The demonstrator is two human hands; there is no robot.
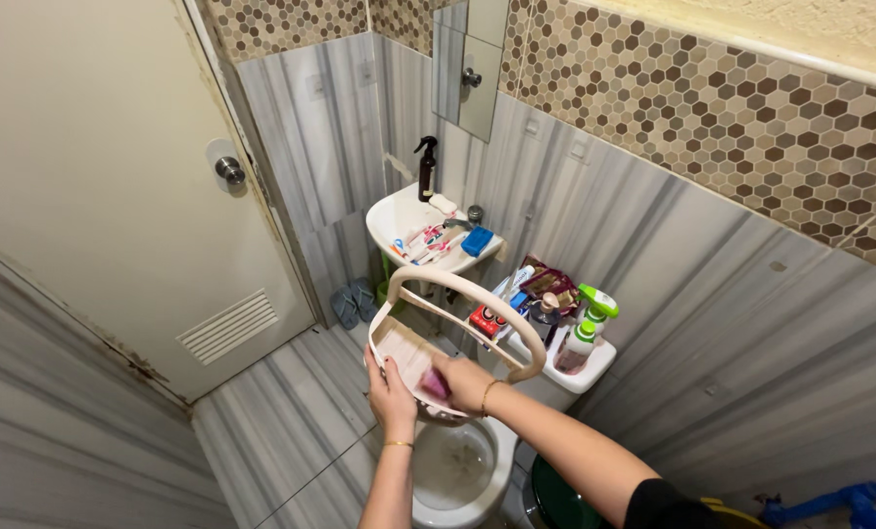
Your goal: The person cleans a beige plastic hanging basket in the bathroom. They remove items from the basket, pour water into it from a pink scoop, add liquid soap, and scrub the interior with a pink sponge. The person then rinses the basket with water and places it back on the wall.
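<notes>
The basket (pixel 428 338), a pale plastic caddy with a hoop handle, is held tilted over the toilet (pixel 454 470). It looks light, stiff and smooth; the rim gives the surest hold. The left hand (pixel 391 397) clamps that rim. The right hand (pixel 463 382) presses a pink sponge (pixel 436 384) inside.

The toilet tank lid (pixel 594 377) carries a green-topped spray bottle (pixel 585 333), a dark bottle, a red box (pixel 487 320) and crumpled sachets (pixel 547 282), all crowded together. The small white sink (pixel 399 217) bears a black spray bottle (pixel 425 168), a blue soap box (pixel 476 240) and scattered tubes (pixel 423 245) on its rim.
</notes>
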